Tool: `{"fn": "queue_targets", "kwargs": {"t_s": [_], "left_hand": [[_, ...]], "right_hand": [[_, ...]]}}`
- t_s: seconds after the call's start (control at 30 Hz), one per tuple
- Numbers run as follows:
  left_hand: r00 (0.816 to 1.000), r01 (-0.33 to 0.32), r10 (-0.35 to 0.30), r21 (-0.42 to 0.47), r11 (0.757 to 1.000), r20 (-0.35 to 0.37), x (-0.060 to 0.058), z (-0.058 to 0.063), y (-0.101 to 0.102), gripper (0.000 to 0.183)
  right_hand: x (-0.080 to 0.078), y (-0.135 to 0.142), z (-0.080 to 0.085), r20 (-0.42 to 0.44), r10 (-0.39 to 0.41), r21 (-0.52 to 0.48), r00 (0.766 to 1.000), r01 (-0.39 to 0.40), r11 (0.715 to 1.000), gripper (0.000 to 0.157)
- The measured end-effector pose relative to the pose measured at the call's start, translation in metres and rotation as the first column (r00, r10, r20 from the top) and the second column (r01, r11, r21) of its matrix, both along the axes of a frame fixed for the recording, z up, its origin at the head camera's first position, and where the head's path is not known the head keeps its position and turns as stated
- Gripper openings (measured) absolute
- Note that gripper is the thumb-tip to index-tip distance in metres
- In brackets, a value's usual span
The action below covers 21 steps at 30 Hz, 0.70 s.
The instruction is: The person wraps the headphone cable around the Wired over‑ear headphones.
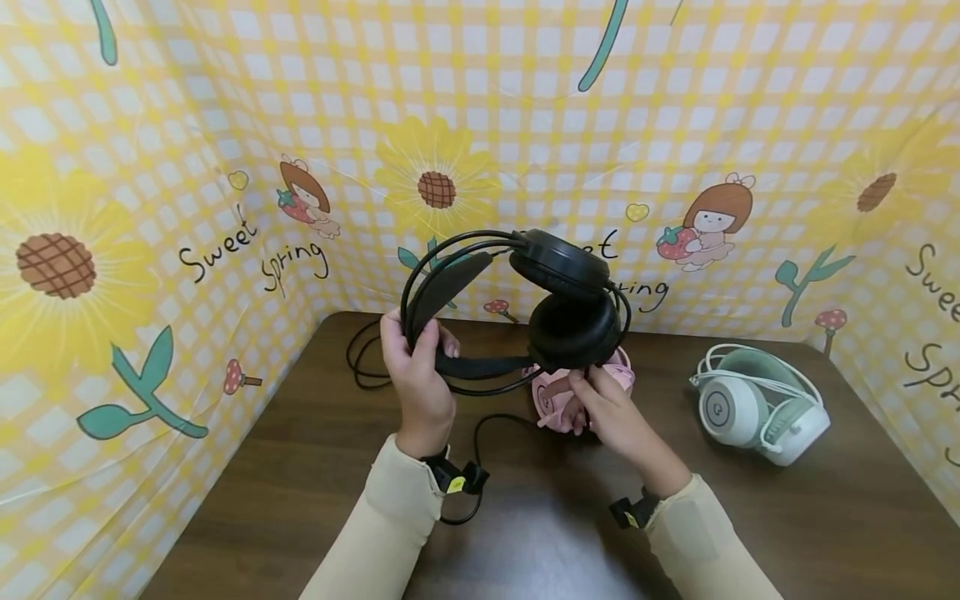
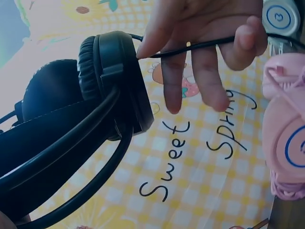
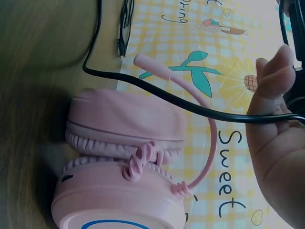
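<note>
Black over-ear headphones [image 1: 573,332] are held up above the table, ear cups to the right. My left hand [image 1: 422,367] grips their headband at its left side, the thumb in front. Just below the lower ear cup, my right hand [image 1: 611,408] holds the black cable [image 2: 209,44] between thumb and fingers. In the left wrist view the right thumb tip meets the ear cup [image 2: 126,81], while the other fingers [image 2: 205,86] spread loosely under the cable. Pink headphones [image 3: 126,124] with a microphone boom stand on the table behind the right hand.
White and green headphones [image 1: 761,408] lie at the right of the brown wooden table [image 1: 322,483]. Loops of black cable [image 1: 362,358] lie at the back left, and more cable runs beside the left wrist. A yellow checked cloth [image 1: 540,108] encloses the back and sides.
</note>
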<state>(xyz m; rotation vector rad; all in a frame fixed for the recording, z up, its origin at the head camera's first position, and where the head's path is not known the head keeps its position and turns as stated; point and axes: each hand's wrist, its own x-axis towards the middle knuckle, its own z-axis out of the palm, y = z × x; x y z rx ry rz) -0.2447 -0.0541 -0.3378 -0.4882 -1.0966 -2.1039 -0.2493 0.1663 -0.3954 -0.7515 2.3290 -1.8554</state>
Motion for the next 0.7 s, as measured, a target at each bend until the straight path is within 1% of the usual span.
{"fn": "queue_targets", "kwargs": {"t_s": [0.07, 0.13, 0.27, 0.4, 0.47, 0.6, 0.67, 0.7], "left_hand": [[0.999, -0.034, 0.033, -0.032, 0.999, -0.003, 0.0, 0.0, 0.0, 0.009], [0.998, -0.059, 0.058, -0.071, 0.996, -0.017, 0.0, 0.0, -0.001, 0.011], [0.993, -0.115, 0.109, -0.153, 0.982, -0.044, -0.001, -0.002, -0.003, 0.015], [0.98, -0.194, 0.181, -0.24, 0.951, -0.076, 0.0, -0.003, -0.005, 0.022], [0.973, -0.228, 0.212, -0.271, 0.935, -0.089, 0.001, -0.002, -0.006, 0.025], [0.963, -0.27, 0.248, -0.296, 0.916, -0.109, 0.001, -0.001, -0.008, 0.025], [0.954, -0.3, 0.275, -0.315, 0.901, -0.12, 0.001, -0.001, -0.009, 0.026], [0.948, -0.319, 0.293, -0.328, 0.889, -0.128, 0.001, -0.001, -0.01, 0.027]], "right_hand": [[0.0, 0.0, -0.002, -0.001, 0.009, 0.027, 1.0, -0.009, 1.0, 0.033], [0.0, 0.001, -0.003, 0.016, 0.017, 0.061, 1.0, -0.018, 0.998, 0.033], [0.0, 0.002, -0.004, 0.047, 0.037, 0.121, 0.998, -0.042, 0.992, 0.032], [0.0, 0.003, -0.004, 0.047, 0.057, 0.115, 0.997, -0.062, 0.991, 0.028], [0.0, 0.004, -0.003, 0.041, 0.049, 0.112, 0.998, -0.054, 0.992, 0.026], [-0.001, 0.009, 0.0, 0.01, 0.008, 0.119, 1.0, -0.01, 0.993, 0.027], [-0.001, 0.012, 0.002, -0.008, 0.0, 0.101, 1.0, 0.001, 0.995, 0.026], [-0.001, 0.014, 0.002, -0.018, -0.003, 0.088, 1.0, 0.005, 0.996, 0.026]]}}
